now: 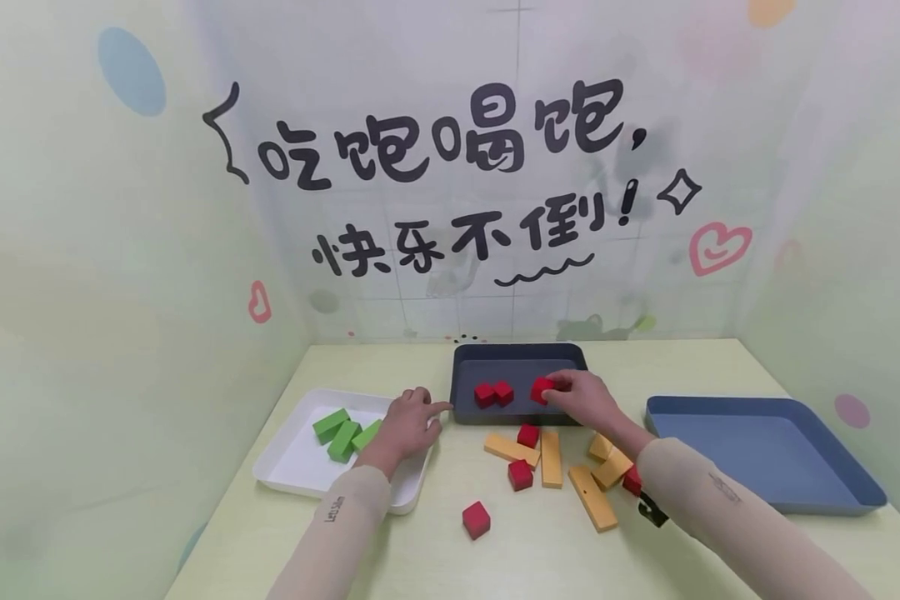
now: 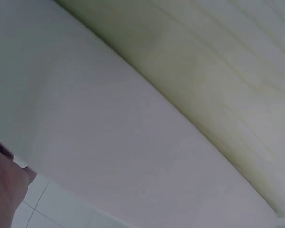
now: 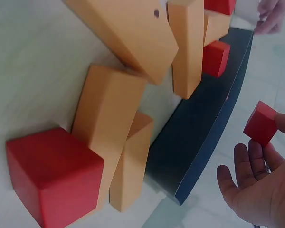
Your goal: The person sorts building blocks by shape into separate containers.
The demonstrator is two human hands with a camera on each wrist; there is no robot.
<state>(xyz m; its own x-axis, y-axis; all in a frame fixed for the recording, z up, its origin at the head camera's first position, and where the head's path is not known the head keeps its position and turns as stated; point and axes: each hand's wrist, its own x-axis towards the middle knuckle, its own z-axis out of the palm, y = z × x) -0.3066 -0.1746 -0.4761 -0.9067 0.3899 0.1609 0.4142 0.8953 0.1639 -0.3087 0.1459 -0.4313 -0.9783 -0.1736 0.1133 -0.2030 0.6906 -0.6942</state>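
My right hand [image 1: 588, 400] pinches a red cube [image 1: 542, 390] between thumb and fingers, over the right part of the dark tray [image 1: 517, 418]. In the right wrist view this red cube [image 3: 261, 123] is seen clear of the tray's wall. Two more red cubes [image 1: 493, 394] sit side by side inside that tray. My left hand [image 1: 411, 423] is above the right side of the white tray [image 1: 292, 471], its index finger stretched out to the dark tray's near left corner. Several green blocks [image 1: 341, 439] lie in the white tray, partly behind the hand.
In front of the dark tray lie loose red cubes [image 1: 476, 520] and several yellow-orange blocks [image 1: 551, 459], some piled by the right forearm. A blue-grey tray [image 1: 757, 450] stands at the right. Walls [image 1: 517, 317] close in the table's back and sides.
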